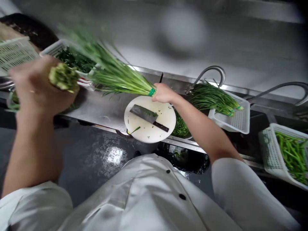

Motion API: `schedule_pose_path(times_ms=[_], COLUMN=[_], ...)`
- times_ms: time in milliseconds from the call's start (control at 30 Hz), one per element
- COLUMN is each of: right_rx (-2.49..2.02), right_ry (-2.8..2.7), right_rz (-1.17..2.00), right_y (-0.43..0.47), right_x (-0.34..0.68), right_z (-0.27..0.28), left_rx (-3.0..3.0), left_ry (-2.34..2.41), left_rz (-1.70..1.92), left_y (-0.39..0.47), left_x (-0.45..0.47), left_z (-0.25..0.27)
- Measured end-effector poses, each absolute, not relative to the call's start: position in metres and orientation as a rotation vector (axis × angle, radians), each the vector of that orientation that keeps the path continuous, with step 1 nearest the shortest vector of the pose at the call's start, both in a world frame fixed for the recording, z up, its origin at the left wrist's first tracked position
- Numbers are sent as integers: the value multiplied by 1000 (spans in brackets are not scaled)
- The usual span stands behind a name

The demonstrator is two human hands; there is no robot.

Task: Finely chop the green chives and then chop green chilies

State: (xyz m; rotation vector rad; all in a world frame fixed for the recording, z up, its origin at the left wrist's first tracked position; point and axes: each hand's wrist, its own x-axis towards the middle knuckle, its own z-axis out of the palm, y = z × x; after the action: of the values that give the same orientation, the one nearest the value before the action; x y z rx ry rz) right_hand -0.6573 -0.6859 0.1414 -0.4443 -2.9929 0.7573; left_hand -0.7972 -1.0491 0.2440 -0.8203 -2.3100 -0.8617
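Note:
My left hand (39, 85) is raised at the left, its fingers wrapped round a bundle of pale green stalks (64, 77) whose cut ends face me. My right hand (163, 92) grips the banded root end of a bunch of chives (120, 78), close to its green band. The long leaves point up and left, and their tips are smeared by motion. Below that hand lies a round white cutting board (146, 134) with green scraps on it. A cleaver (145, 114) with a dark handle rests flat across the board.
To the right, a white basket (244, 118) holds more banded chives (214, 98); another basket (266, 149) holds green beans or peppers. Chopped greens (180, 126) sit beside the board. A basket of dark leafy greens (75, 59) stands back left. Curved taps (221, 75) rise behind.

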Motion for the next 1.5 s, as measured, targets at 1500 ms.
schedule_pose_path(times_ms=[1500], right_rx=[-810], right_ry=[-3252], right_rz=[507], right_y=[-746], right_x=[-575], right_z=[-65], left_rx=[-1567], left_ry=[-2704], left_rz=[-773], left_y=[-791], left_x=[-885], left_z=[99])
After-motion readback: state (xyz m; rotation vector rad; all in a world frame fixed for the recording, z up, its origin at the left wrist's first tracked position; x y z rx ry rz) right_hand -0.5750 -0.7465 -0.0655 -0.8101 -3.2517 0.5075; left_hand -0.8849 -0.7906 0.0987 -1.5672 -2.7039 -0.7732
